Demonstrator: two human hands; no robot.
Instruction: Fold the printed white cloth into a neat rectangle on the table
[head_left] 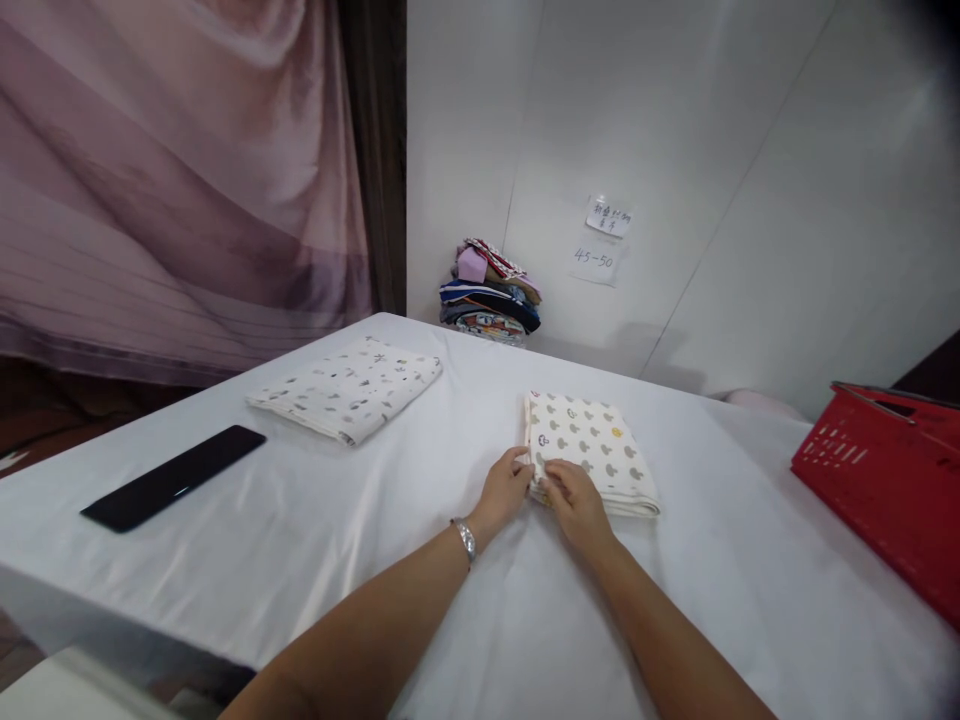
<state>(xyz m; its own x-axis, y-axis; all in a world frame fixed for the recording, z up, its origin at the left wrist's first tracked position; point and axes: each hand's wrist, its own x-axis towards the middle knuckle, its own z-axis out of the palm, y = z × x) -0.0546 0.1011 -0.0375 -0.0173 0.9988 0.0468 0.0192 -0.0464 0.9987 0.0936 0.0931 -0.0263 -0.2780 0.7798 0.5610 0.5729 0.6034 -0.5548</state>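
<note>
Both the left hand (508, 487) and right hand (573, 497) pinch the near corner of the folded patterned cloth (592, 450), left of the red basket (892, 480); it looks soft, light, floppy, best gripped at folded edges.

Cream folded cloth (592, 450) with grey mushroom shapes and one yellow mark. Second folded cloth (349, 388) white with small scattered grey motifs. Tablecloth (375, 560) plain white. Flat slab (174, 477) glossy black. Basket (885, 480) bright red. Stack of clothes (491, 290) mixed: pink, navy, brown, red-white print. Curtain (172, 170) dusty mauve-pink. Wall (750, 150) white; paper notes (604, 235) white with dark handwriting. Wrist bracelet (466, 539) silver.
</note>
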